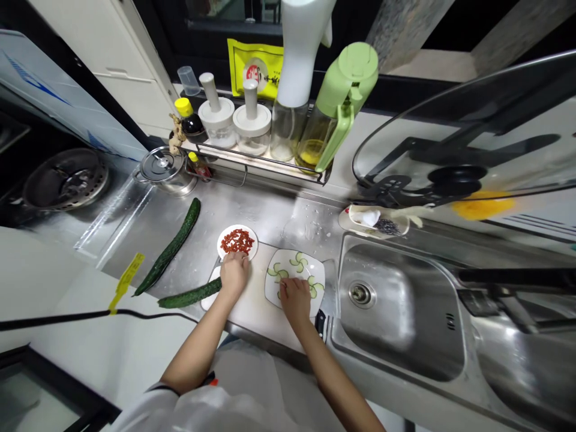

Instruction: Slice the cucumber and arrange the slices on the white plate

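Note:
My left hand (pixel 234 273) is at the near edge of a small white plate (pixel 220 243) heaped with red goji berries (pixel 238 240). Its fingers are drawn together, and whatever is between them is hidden. Over a larger white plate (pixel 281 257) I hold my right hand (pixel 296 297), fingers pinched and pointing down. Thin cucumber slices (pixel 299 261) lie on that plate in curved, flower-like groups; my right hand covers part of them. A cut cucumber (pixel 191 296) ends beside my left wrist, and a whole cucumber (pixel 168 246) lies farther left.
Both plates rest on or beside a pale cutting board (pixel 256 300). A knife handle (pixel 320 324) shows by the larger plate, left of the steel sink (pixel 405 300). Behind are a lidded pot (pixel 164 171) and a rack (pixel 265 162) with jars and an oil bottle (pixel 335 108).

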Demonstrator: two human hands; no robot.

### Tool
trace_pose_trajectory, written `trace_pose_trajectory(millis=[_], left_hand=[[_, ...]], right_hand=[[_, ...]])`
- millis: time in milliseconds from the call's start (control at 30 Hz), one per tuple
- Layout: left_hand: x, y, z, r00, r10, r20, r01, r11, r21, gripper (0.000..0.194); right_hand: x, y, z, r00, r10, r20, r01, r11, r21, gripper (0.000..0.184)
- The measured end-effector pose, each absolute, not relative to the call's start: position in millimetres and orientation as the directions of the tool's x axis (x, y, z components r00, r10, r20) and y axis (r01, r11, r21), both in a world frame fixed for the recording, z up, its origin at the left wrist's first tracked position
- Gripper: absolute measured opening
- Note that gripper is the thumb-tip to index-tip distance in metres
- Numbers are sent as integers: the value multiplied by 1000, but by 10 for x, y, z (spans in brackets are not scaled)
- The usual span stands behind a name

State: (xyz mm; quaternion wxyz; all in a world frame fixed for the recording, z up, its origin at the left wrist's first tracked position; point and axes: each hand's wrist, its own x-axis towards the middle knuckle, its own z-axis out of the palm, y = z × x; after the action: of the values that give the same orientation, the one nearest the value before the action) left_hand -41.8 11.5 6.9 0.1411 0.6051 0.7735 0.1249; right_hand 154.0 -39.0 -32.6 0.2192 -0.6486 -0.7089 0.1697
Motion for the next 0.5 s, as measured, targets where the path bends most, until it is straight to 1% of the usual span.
trace_pose_trajectory(millis=[100,200,500], left_hand=[[-515,168,52,-278,953,-124,911,302,281,25],[-537,221,-5,-303,942,-143,911,330,249,26],[-520,299,-94,-304,941,-149,904,334,266,26]], right_hand=[[1540,-421,-294,-62,993,99,834,106,-542,19],[1532,-440,-257,-71,993,97,826,113,-552,20],[1532,-469,-200,-80,995,52,829,95,-551,22]])
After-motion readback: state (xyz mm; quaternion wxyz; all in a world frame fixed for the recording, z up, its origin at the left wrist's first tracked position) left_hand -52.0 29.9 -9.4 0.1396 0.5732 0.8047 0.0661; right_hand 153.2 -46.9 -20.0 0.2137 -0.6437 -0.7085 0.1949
